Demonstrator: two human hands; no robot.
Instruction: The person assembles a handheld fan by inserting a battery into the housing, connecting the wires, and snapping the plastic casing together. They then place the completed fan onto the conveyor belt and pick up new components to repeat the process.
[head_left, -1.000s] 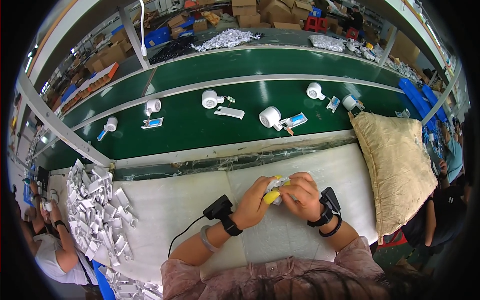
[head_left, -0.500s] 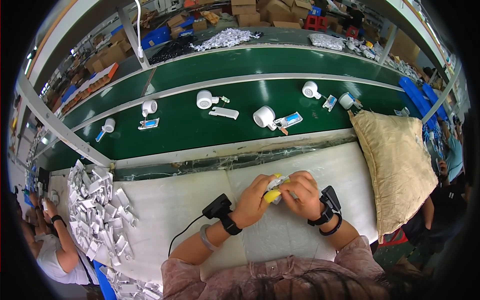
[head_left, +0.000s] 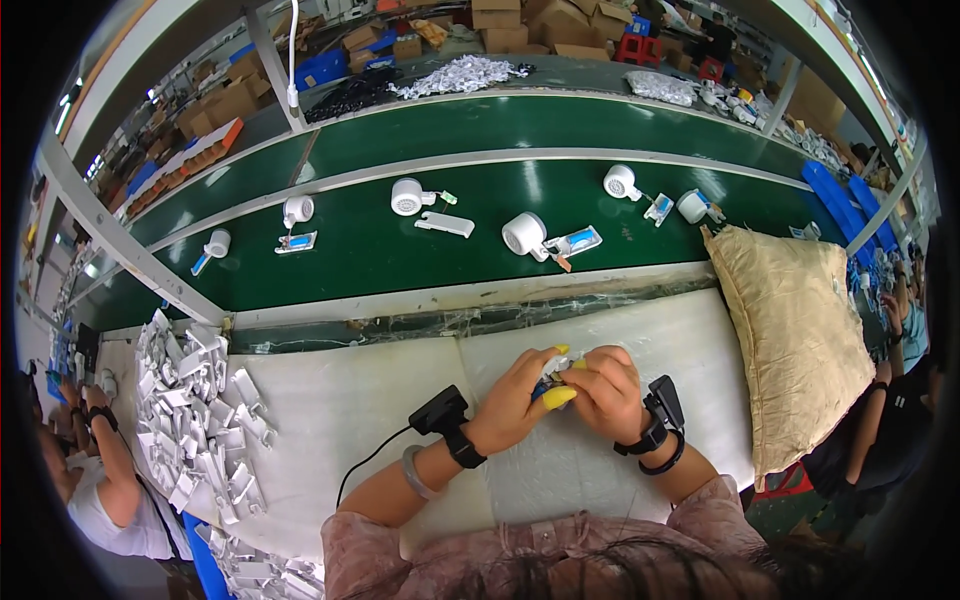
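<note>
Over the pale padded worktop, my left hand (head_left: 512,402) and my right hand (head_left: 608,392) meet, both closed on one small white plastic piece (head_left: 556,368). A bit of blue shows on it beside my left thumb; my fingers cover most of the rest. Yellow covers sit on several fingertips and on my left thumb. Beyond my hands, on the green belt (head_left: 350,270), lies a round white fan head (head_left: 524,235) joined to an open handle with a blue part inside (head_left: 574,242). Farther left are another fan head (head_left: 407,197) and a loose white handle shell (head_left: 445,224).
A heap of white plastic shells (head_left: 200,420) covers the worktop's left side. At the right stands a stuffed tan sack (head_left: 795,350). More fan heads sit along the belt, with blue trays (head_left: 840,205) at its right end. Co-workers are at both sides.
The piece has turned slightly between my fingers, and blue now shows on it. My left thumb has shifted a little. The belt's fan parts lie nearly as before.
</note>
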